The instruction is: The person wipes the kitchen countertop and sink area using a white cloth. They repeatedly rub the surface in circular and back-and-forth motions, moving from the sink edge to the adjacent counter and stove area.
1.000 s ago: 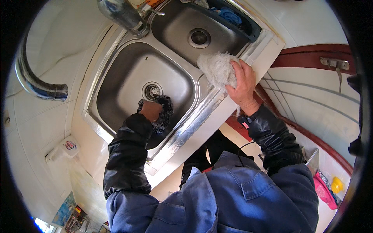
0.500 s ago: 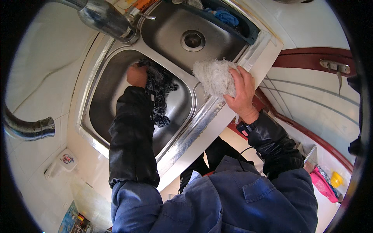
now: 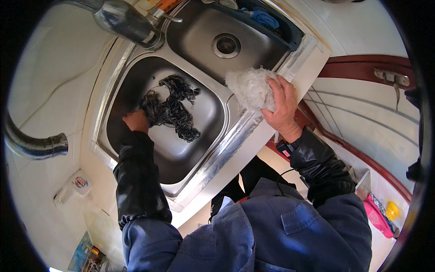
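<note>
Change noted at the left hand (image 3: pixel 137 121): against the view half a second back, it sits nearer the person and further left, now at the left edge of the dark rag (image 3: pixel 176 111). The rag itself lies differently; the long strip is now a loose, many-lobed tangle across the floor of the nearer basin (image 3: pixel 208 106), with one lobe pointing toward the tap (image 3: pixel 122 20) side and another toward the person. The left hand touches the rag or is just beside it; its fingertips are hidden, so whether they pinch any of it cannot be told. The right hand (image 3: pixel 284 109) shows no clear change: fingers curved over the white wad (image 3: pixel 249 88), thumb on the near side, holding it on the sink's front rim by the divider. (The wad's shape also looks much the same.) The farther basin (image 3: pixel 197 34) has a dark tray (image 3: pixel 290 36) along its right side, with blue cloth (image 3: pixel 264 19) in it. Judgement: the work in hand sits with the left hand and rag, now more opened out than bunched, while the right hand simply keeps the wad in place.
</note>
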Demonstrator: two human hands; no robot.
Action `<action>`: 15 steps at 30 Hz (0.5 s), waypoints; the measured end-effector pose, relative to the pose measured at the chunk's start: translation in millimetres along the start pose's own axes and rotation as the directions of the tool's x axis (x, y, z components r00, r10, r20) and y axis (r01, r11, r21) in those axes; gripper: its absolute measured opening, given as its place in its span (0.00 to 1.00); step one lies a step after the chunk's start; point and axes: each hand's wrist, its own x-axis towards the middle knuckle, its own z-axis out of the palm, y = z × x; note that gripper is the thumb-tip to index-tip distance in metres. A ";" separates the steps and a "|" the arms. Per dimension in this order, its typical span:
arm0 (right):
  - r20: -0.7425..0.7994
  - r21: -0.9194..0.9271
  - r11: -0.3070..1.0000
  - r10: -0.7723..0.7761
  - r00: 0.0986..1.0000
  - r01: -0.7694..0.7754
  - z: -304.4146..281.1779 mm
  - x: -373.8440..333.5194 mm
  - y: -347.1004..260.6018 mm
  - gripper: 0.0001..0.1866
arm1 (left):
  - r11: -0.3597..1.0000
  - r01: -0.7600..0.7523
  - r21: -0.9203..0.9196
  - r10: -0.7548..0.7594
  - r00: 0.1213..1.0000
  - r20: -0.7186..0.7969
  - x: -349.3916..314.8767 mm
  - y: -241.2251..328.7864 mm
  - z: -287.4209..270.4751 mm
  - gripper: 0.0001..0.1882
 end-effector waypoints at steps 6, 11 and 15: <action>-0.024 -0.006 1.000 -0.020 1.000 0.020 1.4 -0.5 0.8 0.45 | 0.959 -0.249 -0.136 0.284 0.826 0.487 -55.3 33.4 6.3 0.08; -0.014 -0.020 1.000 -0.016 1.000 0.016 0.2 -0.5 -0.2 0.45 | 0.769 -0.398 -0.500 0.596 0.730 0.334 -72.4 91.9 -20.7 0.13; -0.016 -0.008 1.000 -0.012 1.000 0.012 0.3 -0.3 -0.3 0.45 | 0.757 -0.270 -0.595 0.516 0.805 0.292 -39.0 119.2 -55.0 0.15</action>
